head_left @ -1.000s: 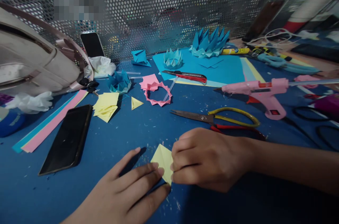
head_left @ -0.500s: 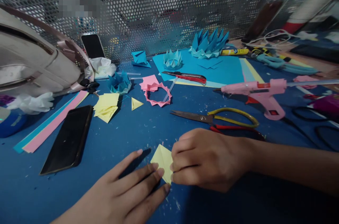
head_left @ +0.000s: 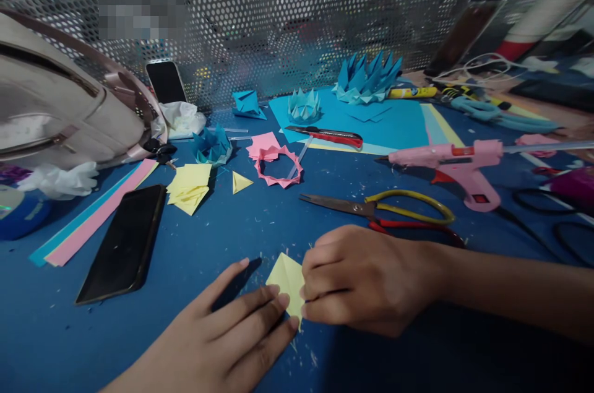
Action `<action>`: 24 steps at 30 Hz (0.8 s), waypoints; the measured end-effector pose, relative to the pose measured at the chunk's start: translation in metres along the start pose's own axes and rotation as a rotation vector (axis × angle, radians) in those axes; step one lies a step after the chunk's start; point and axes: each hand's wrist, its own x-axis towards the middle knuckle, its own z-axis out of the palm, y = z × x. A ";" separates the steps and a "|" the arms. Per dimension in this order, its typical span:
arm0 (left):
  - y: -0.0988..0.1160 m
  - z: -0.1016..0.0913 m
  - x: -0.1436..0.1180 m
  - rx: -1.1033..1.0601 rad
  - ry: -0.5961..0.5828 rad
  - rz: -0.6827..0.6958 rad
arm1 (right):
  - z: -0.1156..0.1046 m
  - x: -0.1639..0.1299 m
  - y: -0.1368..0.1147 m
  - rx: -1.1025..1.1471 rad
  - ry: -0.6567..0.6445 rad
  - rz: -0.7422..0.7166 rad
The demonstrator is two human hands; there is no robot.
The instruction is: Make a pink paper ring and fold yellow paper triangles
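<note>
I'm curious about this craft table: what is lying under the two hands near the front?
A folded yellow paper lies flat on the blue table. The left hand presses its lower edge, and the right hand covers its right side, so that part's shape is hidden.

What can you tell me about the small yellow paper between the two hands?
The yellow paper is a small, pale yellow folded piece with a pointed upper corner and a visible crease down its middle. It looks like thin craft paper. It lies flat on the blue table, near the front edge. The left hand presses its lower left edge with flat fingertips, and the right hand pinches its right side, hiding that part.
</note>
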 end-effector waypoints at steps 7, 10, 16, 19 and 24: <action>-0.003 -0.003 0.000 -0.015 -0.038 0.026 | 0.000 0.000 -0.002 -0.019 -0.009 0.025; -0.007 -0.010 0.001 -0.054 -0.083 0.032 | -0.001 0.000 -0.004 -0.020 -0.021 0.047; -0.012 -0.024 0.007 -0.084 -0.138 -0.041 | -0.002 0.002 -0.004 -0.033 -0.058 0.032; -0.013 -0.026 0.011 -0.045 -0.102 -0.059 | -0.002 0.004 -0.006 -0.057 -0.056 0.039; -0.009 -0.027 0.017 -0.017 -0.099 -0.058 | -0.004 0.006 -0.010 -0.082 -0.046 0.024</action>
